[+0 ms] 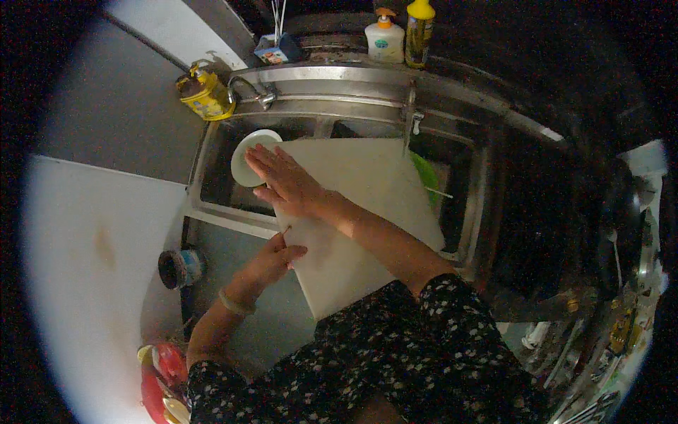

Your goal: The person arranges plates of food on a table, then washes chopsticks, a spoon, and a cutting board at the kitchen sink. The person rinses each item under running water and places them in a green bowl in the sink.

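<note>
A large white cutting board (365,180) lies slanted over a stainless steel sink, its near corner close to my dark floral shirt. My left hand (278,254) grips the board's left edge, thumb on top and fingers partly hidden beneath. Stretched across the board, my right hand (288,180) rests flat near its upper-left edge with the fingers extended. Those fingertips overlap the view of a white bowl (243,161) in the left basin; whether they touch it I cannot tell. A green item (424,169), partly hidden by the board, shows in the right basin.
A faucet (265,98) rises behind the left basin (217,175), beside a yellow container (206,95). Along the back ledge stand a white pump bottle (385,40), a yellow-capped bottle (419,37) and a small blue box (276,50). A dark-mouthed container (180,267) is at left.
</note>
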Demonstrator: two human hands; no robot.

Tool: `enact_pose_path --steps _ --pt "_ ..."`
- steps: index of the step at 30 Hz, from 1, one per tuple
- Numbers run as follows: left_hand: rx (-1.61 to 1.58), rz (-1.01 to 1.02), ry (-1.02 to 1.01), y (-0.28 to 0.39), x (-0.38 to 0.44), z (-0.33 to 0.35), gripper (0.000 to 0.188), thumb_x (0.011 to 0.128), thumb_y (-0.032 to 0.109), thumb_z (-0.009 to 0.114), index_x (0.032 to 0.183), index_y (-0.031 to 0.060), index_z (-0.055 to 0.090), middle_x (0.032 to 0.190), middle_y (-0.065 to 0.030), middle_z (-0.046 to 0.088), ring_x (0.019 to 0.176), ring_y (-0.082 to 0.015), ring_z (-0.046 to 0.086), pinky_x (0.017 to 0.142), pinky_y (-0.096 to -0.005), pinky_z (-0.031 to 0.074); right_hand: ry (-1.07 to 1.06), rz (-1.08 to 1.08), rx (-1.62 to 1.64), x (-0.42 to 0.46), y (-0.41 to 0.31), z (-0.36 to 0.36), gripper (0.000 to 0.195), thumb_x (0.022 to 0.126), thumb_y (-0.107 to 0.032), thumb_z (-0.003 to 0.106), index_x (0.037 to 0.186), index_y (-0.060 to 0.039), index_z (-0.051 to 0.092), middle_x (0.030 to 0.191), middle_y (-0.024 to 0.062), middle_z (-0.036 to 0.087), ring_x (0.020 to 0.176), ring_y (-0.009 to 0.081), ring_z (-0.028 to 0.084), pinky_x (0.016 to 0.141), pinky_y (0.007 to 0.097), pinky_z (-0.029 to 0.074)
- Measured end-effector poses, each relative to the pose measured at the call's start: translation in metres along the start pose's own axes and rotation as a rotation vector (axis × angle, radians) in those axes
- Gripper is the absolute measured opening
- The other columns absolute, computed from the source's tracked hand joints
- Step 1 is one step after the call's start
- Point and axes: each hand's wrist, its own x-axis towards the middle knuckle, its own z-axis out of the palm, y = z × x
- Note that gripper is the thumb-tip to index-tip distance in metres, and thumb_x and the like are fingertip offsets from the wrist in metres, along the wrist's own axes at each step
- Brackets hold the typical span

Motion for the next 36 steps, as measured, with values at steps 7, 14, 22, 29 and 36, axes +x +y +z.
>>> enact_pose_path --steps 7,14,22,29,36 --pt "0.197 0.253 0.037 -0.013 -0.028 -0.01 0.04 0.071 -0.001 0.052 0.11 0.0098 0.049 0.102 -0.0105 0.053 0.082 -0.0204 0.055 0.066 -0.0302 0.046 0.279 0.533 -0.441 -0.108 0.178 -0.064 0.035 0.077 -0.019 0.047 0.105 0.0021 0.046 0.111 0.0224 0.043 0.102 0.033 0.042 0.084 0.0405 0.036" --pt "0.021 0.14 0.063 -0.022 -0.039 -0.014 0.051 0.073 0.004 0.049 0.121 -0.0003 0.033 0.112 -0.0107 0.048 0.101 -0.0222 0.048 0.085 -0.0328 0.039 1.36 0.848 1.382 -0.184 0.231 -0.09 0.031 0.086 -0.026 0.037 0.086 0.0004 0.054 0.082 0.0161 0.056 0.072 0.0253 0.055 0.063 0.0344 0.047" --pt "-0.16 0.004 0.166 0.01 -0.034 0.009 0.048 0.075 0.006 0.051 0.12 0.0006 0.034 0.111 -0.0093 0.048 0.101 -0.0207 0.047 0.086 -0.033 0.039 0.748 0.562 0.512 -0.16 0.171 -0.083 0.035 0.086 -0.032 0.039 0.085 -0.0008 0.056 0.09 0.0118 0.057 0.088 0.0207 0.054 0.081 0.034 0.044" --pt "-0.306 0.148 -0.026 -0.02 -0.001 -0.006 0.048 0.075 0.006 0.052 0.119 0.0007 0.034 0.111 -0.009 0.048 0.101 -0.0191 0.047 0.085 -0.0318 0.04 0.089 0.397 0.898 -0.066 -0.029 0.003 0.053 0.083 -0.032 0.043 0.124 -0.0026 0.03 0.131 0.0115 0.029 0.122 0.0243 0.024 0.1 0.0382 0.017" --pt "-0.242 0.063 0.185 0.016 -0.029 0.003 0.048 0.074 0.006 0.052 0.119 0.0015 0.036 0.11 -0.0085 0.049 0.1 -0.02 0.048 0.084 -0.0321 0.039 0.012 0.479 -0.363 -0.129 0.108 -0.04 0.057 0.079 -0.03 0.048 0.124 0.0002 0.029 0.129 0.0192 0.027 0.12 0.0339 0.024 0.1 0.0414 0.018"
